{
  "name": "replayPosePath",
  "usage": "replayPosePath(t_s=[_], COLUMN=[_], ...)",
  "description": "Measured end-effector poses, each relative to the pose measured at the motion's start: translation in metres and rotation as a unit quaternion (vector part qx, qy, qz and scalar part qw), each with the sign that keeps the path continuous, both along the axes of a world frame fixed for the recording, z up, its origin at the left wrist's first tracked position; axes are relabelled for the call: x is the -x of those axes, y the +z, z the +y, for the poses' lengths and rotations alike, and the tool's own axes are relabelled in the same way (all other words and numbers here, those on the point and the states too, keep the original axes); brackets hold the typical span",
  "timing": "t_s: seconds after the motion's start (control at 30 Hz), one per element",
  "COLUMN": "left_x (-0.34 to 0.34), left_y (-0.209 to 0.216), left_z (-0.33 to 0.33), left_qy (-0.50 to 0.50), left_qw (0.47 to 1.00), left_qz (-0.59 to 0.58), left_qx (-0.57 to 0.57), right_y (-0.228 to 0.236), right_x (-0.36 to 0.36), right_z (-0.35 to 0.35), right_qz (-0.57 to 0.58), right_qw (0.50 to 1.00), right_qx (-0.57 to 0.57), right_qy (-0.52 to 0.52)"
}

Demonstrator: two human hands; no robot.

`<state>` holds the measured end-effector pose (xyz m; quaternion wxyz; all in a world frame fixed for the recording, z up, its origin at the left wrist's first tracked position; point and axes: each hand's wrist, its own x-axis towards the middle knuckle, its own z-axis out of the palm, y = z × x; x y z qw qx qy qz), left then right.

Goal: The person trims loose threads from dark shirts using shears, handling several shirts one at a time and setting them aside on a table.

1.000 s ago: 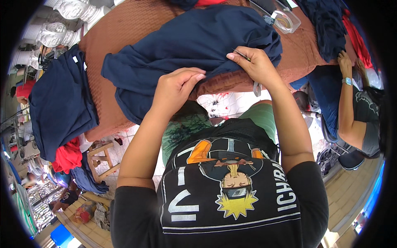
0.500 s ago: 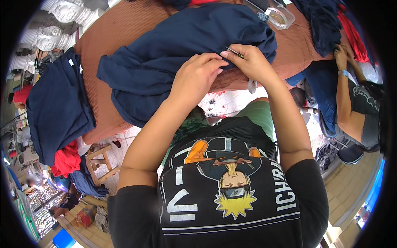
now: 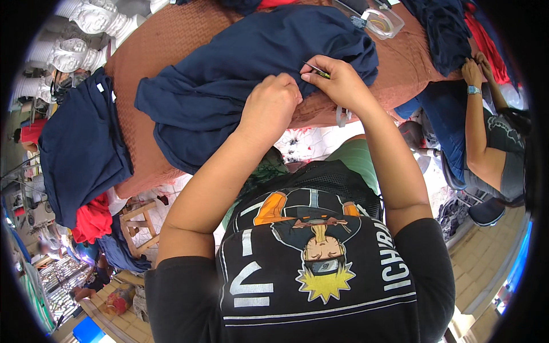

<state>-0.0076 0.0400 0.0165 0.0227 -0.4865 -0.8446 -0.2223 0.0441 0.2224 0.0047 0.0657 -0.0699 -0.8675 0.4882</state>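
Observation:
A dark navy garment (image 3: 274, 43) lies bunched across the brown-covered table in front of me. My left hand (image 3: 271, 104) is closed at its near edge, fingers curled in and pinching the cloth. Just to the right, my right hand (image 3: 338, 84) grips a small, thin pointed tool (image 3: 322, 74) with a yellow-green and dark body. The tool's slim tip points up and left over the fabric, a little apart from my left fingers. Its exact kind is too small to tell.
A clear plastic container (image 3: 384, 24) sits at the table's far right. Folded navy garments (image 3: 83, 146) hang over the left end of the brown table cover (image 3: 137, 74). At right, a co-worker's hands (image 3: 473, 73) handle another navy garment (image 3: 440, 34). A wooden stool (image 3: 140, 228) stands at lower left.
My left hand has curled its fingers tighter and shifted slightly down. My right hand has moved a little left and up, still holding the tool. The garment stays nearly in place.

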Motion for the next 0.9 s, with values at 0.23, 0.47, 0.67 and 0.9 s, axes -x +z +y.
replayPosePath(t_s=[0.23,0.47,0.67,0.9], left_x=[0.016,0.019,0.013,0.011], left_y=[0.011,0.005,0.014,0.011], left_z=[-0.009,-0.008,-0.006,-0.015], left_qy=[0.034,0.031,0.047,0.026], left_qw=[0.951,0.940,0.939,0.901], left_qz=[-0.304,-0.335,-0.322,-0.402], left_qx=[-0.042,-0.058,-0.106,-0.164], right_y=[0.004,0.010,-0.003,0.002], right_x=[-0.002,-0.039,-0.028,-0.025], right_z=[0.002,-0.009,-0.016,-0.014], right_qz=[0.020,0.229,0.161,0.108], right_qw=[1.000,0.970,0.981,0.994], right_qx=[-0.013,-0.078,-0.108,0.000], right_qy=[-0.004,-0.034,0.010,0.001])
